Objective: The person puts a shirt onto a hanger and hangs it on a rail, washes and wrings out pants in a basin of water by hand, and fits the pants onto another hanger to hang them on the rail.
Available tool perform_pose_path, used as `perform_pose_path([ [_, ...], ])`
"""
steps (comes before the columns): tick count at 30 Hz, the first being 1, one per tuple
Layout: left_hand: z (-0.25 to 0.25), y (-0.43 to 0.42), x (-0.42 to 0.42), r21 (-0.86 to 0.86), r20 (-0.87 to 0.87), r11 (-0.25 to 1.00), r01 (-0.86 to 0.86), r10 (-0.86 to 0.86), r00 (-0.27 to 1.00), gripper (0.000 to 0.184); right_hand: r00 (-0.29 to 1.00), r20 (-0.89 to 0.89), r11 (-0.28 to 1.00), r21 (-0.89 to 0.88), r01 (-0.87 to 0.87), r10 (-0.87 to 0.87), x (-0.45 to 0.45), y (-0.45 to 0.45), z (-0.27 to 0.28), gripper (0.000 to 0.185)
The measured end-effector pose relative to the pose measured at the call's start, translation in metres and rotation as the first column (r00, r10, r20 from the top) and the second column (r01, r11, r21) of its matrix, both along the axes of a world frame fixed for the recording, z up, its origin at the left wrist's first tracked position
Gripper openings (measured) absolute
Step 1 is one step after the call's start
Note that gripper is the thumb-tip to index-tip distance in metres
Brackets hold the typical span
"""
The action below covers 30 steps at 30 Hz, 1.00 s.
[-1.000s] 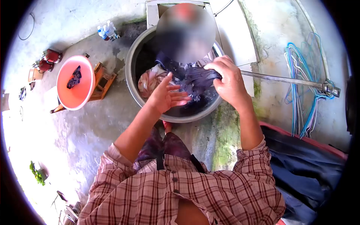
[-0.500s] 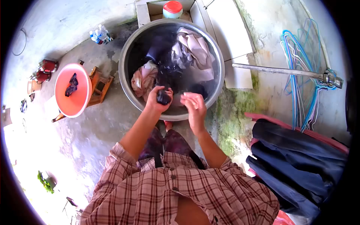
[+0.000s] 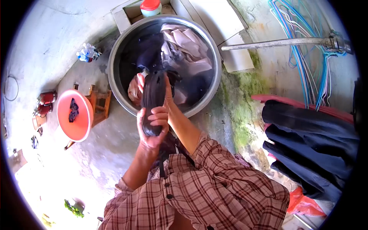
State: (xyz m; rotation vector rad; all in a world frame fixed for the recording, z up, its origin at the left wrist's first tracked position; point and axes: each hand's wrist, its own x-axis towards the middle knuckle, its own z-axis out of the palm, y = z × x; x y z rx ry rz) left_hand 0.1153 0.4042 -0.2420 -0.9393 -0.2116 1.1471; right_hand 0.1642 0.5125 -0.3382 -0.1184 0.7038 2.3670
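A wet black cloth (image 3: 153,90) is stretched lengthwise between my hands over the near rim of a large metal basin (image 3: 218,65). Its lower end is wrapped by the fingers of my left hand (image 3: 153,124). My right hand (image 3: 168,92) grips the upper part, partly hidden behind the cloth, with some fingertips showing at its left side. Dark water fills the basin. Pale pinkish fabric (image 3: 189,44) lies in it at the far right, dark fabric (image 3: 149,51) at the far left, and a patterned light cloth (image 3: 133,92) near the left rim.
An orange basin (image 3: 78,132) holding a small dark cloth sits on a wooden stool (image 3: 101,105) at left. Plastic bottles (image 3: 88,52) stand by the wall. A red-lidded jar (image 3: 150,7) is behind the metal basin. Hangers (image 3: 295,57) and dark garments (image 3: 306,142) hang at right.
The black cloth, bunched in my left hand before, is now lengthened and raised nearer to me. My right hand, empty earlier, has moved left and taken hold of it. The view has shifted slightly.
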Motion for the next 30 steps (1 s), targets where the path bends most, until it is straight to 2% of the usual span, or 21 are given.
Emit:
perform_pose_path([
  [1, 0.002, 0.001, -0.008, 0.000, -0.136, 0.998, 0.064, -0.063, 0.989, 0.028, 0.991, -0.130, 0.999, 0.011, -0.035, 0.036, 0.001, 0.007, -0.021, 0.065],
  [3, -0.006, 0.006, -0.029, 0.021, -0.391, 0.953, 0.302, -0.270, 0.880, 0.036, 0.995, -0.017, 0.918, 0.388, -0.082, 0.096, 0.001, 0.020, -0.044, 0.052],
  [4, -0.016, 0.008, -0.037, -0.014, -0.489, 0.912, 0.410, -0.364, 0.793, 0.037, 0.929, 0.332, 0.889, 0.359, -0.284, 0.162, 0.006, 0.026, -0.047, 0.042],
  [5, -0.029, 0.010, -0.044, -0.088, -0.550, 0.868, 0.488, -0.451, 0.703, 0.037, 0.744, 0.614, 0.833, 0.245, -0.497, 0.264, 0.010, 0.031, -0.051, 0.033],
  [7, -0.051, 0.017, -0.050, -0.251, -0.635, 0.754, 0.607, -0.602, 0.484, 0.036, 0.495, 0.806, 0.336, 0.588, -0.736, -0.324, 0.013, 0.035, -0.066, 0.034],
  [8, -0.058, 0.021, -0.048, -0.329, -0.727, 0.702, 0.632, -0.615, 0.304, 0.035, 0.401, 0.668, 0.027, 0.533, -0.845, -0.626, 0.013, 0.038, -0.075, 0.034],
  [9, -0.061, 0.025, -0.045, -0.411, -0.787, 0.652, 0.637, -0.606, 0.112, 0.034, 0.067, 0.980, 0.374, 0.135, -0.917, -0.189, 0.001, 0.046, -0.075, 0.034],
  [10, -0.061, 0.031, -0.040, -0.493, -0.814, 0.608, 0.622, -0.574, -0.085, 0.033, -0.035, 0.968, 0.264, 0.033, -0.964, -0.250, -0.002, 0.051, -0.069, 0.034],
  [12, -0.066, 0.039, -0.034, -0.555, -0.827, 0.571, 0.605, -0.455, -0.330, 0.028, -0.208, 0.895, 0.057, -0.203, -0.978, -0.395, -0.006, 0.058, -0.060, 0.035],
  [13, -0.084, 0.041, -0.032, -0.564, -0.826, 0.566, 0.601, -0.379, -0.418, 0.028, -0.088, 0.824, -0.250, -0.269, -0.930, -0.559, -0.011, 0.062, -0.059, 0.039],
  [16, -0.147, 0.033, -0.025, -0.481, -0.792, 0.616, 0.624, -0.001, -0.611, 0.033, -0.168, 0.745, -0.316, -0.461, -0.830, -0.645, -0.021, 0.053, -0.066, 0.032],
  [17, -0.153, 0.033, -0.021, -0.432, -0.768, 0.627, 0.648, 0.122, -0.629, 0.039, -0.123, 0.649, -0.185, -0.386, -0.904, -0.751, -0.014, 0.036, -0.075, 0.029],
  [20, -0.175, 0.033, -0.023, -0.404, -0.397, 0.534, 0.743, 0.629, -0.668, 0.050, -0.380, 0.738, 0.072, -0.413, -0.908, -0.557, -0.011, 0.023, -0.050, 0.029],
  [22, -0.153, 0.037, -0.024, -0.544, -0.429, 0.489, 0.682, 0.536, -0.727, 0.053, -0.352, 0.723, 0.072, -0.388, -0.919, -0.594, -0.009, 0.018, -0.059, 0.033],
  [23, -0.130, 0.038, -0.027, -0.567, -0.523, 0.516, 0.642, 0.377, -0.765, 0.053, -0.340, 0.715, 0.073, -0.376, -0.924, -0.611, -0.007, 0.018, -0.066, 0.035],
  [24, -0.108, 0.040, -0.027, -0.597, -0.597, 0.535, 0.598, 0.202, -0.776, 0.054, -0.195, 0.903, 0.167, -0.140, -0.976, -0.384, 0.000, 0.023, -0.069, 0.038],
  [25, -0.111, 0.039, -0.027, -0.477, -0.519, 0.622, 0.621, 0.372, -0.770, 0.049, 0.027, 0.988, 0.312, 0.073, -0.947, -0.151, 0.014, 0.028, -0.072, 0.041],
  [26, -0.110, 0.039, -0.044, -0.622, -0.775, 0.546, 0.562, -0.323, -0.543, 0.044, 0.289, 0.956, 0.490, 0.229, -0.841, 0.050, 0.028, 0.030, -0.074, 0.045],
  [27, -0.103, 0.038, -0.054, -0.526, -0.840, 0.621, 0.581, -0.488, -0.239, 0.042, 0.463, 0.882, 0.764, 0.237, -0.600, 0.090, 0.042, 0.019, -0.082, 0.065],
  [28, -0.099, 0.036, -0.062, -0.438, -0.808, 0.703, 0.560, -0.581, 0.097, 0.041, 0.498, 0.849, 0.851, 0.123, -0.511, 0.177, 0.045, 0.001, -0.096, 0.072],
  [30, -0.090, 0.035, -0.056, -0.174, -0.754, 0.851, 0.496, -0.439, 0.488, 0.043, 0.590, 0.743, 0.936, -0.141, -0.322, 0.315, 0.047, -0.036, -0.115, 0.085],
])
